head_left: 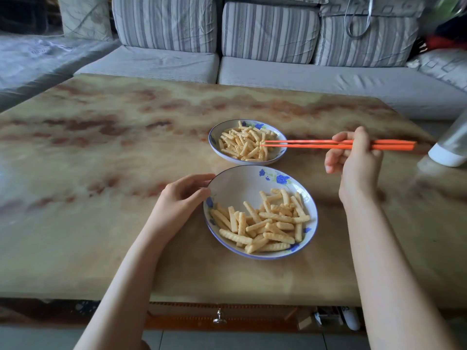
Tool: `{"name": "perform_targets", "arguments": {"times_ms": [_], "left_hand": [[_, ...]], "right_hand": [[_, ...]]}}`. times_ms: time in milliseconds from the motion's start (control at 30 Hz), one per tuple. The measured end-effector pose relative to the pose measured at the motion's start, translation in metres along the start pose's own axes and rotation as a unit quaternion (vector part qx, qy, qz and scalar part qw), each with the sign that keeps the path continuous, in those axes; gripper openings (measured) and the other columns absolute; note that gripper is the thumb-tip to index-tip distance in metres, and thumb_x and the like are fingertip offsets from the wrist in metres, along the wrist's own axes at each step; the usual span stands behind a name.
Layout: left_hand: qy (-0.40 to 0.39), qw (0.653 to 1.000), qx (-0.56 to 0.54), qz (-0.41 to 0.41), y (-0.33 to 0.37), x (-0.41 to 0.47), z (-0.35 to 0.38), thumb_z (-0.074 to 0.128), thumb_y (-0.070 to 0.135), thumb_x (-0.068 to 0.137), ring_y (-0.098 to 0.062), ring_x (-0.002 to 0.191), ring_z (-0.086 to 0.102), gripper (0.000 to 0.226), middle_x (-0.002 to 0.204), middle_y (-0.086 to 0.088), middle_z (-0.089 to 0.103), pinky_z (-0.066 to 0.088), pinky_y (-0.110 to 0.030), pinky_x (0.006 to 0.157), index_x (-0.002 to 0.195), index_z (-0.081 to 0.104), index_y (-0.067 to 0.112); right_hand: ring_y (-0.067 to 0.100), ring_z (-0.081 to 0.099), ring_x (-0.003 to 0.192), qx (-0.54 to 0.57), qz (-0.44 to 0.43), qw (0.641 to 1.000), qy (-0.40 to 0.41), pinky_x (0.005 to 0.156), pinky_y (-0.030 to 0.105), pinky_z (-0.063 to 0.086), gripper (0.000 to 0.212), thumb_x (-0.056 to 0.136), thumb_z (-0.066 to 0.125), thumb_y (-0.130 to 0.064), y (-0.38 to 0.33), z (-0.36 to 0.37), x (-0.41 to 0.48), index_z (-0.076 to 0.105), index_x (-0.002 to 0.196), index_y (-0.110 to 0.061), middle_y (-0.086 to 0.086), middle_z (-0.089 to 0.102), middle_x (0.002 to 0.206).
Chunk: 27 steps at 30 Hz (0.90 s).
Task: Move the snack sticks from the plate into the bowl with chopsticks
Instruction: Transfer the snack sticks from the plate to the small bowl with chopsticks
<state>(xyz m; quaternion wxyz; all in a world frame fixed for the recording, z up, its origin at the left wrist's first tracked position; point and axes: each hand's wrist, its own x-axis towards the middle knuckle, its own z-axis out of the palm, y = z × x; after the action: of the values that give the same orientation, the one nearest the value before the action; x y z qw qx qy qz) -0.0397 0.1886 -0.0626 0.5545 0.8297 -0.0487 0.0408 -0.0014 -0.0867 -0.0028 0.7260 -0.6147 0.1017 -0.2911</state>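
The plate [235, 188] sits near the front edge of the table [101, 173], about midway along it. A loose heap of snack sticks [267, 223] covers its right and near side. The bowl [214, 137] stands just behind the plate, toward the table's middle, and holds its own pile of sticks [245, 145].

The left hand [182, 195] grips the plate's left rim, with the thumb and curled fingers closing on the edge to steady it. The right hand [353, 157] pinches the orange chopsticks [303, 144] well back from their tips, its lower fingers loosely curled. The tips reach over the bowl's right side, a little apart. I cannot tell whether a stick is caught between them.

The sticks look light, dry and brittle, with ridged sides that should give the chopsticks some purchase. A hard squeeze would probably snap one. The safest hold is likely across the middle of a single stick lying on top of the heap, so it balances and does not swing. Sticks crossed under others may drag their neighbours along.

A striped sofa [265, 72] runs beyond the far edge, and a white container [447, 152] stands at the right edge.
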Motion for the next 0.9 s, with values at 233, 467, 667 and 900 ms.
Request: {"name": "perform_targets", "arguments": {"times_ms": [233,467,667,900], "left_hand": [[-0.001,1.0,-0.002,0.0,0.002,-0.001,0.001,0.057,0.03,0.076,0.002,0.099,0.066,0.038,0.104,0.016,0.073,0.051,-0.034,0.097,0.111,0.07,0.033],[-0.002,1.0,-0.009,-0.003,0.002,-0.001,0.001,0.057,0.03,0.076,0.001,0.099,0.066,0.038,0.105,0.016,0.073,0.051,-0.036,0.098,0.111,0.07,0.033],[0.0,1.0,-0.01,-0.004,0.002,-0.002,0.001,0.057,0.03,0.075,0.0,0.1,0.066,0.039,0.104,0.016,0.073,0.051,-0.037,0.098,0.111,0.07,0.031],[0.002,1.0,-0.01,-0.004,0.003,-0.002,0.001,0.057,0.03,0.075,0.002,0.098,0.066,0.037,0.103,0.016,0.073,0.051,-0.034,0.097,0.109,0.071,0.034]], "right_hand": [[0.017,0.038,0.032,0.007,0.004,0.999,-0.046,0.038,0.023,0.027,0.041,0.101,0.033,-0.024,-0.018,-0.014,0.0,0.053,0.068,-0.011,0.0,0.046,0.036],[0.017,0.034,0.029,-0.08,0.037,0.982,-0.169,0.036,0.018,0.024,0.042,0.102,0.034,-0.027,-0.036,-0.032,-0.002,0.052,0.069,-0.008,0.004,0.044,0.035],[0.019,0.035,0.03,-0.129,0.04,0.971,-0.198,0.035,0.018,0.026,0.043,0.103,0.034,-0.029,-0.044,-0.037,-0.007,0.053,0.07,-0.008,0.005,0.045,0.036],[0.018,0.035,0.029,-0.158,0.047,0.965,-0.204,0.034,0.017,0.026,0.043,0.103,0.034,-0.029,-0.041,-0.035,-0.009,0.053,0.071,-0.007,0.006,0.045,0.035]]}}
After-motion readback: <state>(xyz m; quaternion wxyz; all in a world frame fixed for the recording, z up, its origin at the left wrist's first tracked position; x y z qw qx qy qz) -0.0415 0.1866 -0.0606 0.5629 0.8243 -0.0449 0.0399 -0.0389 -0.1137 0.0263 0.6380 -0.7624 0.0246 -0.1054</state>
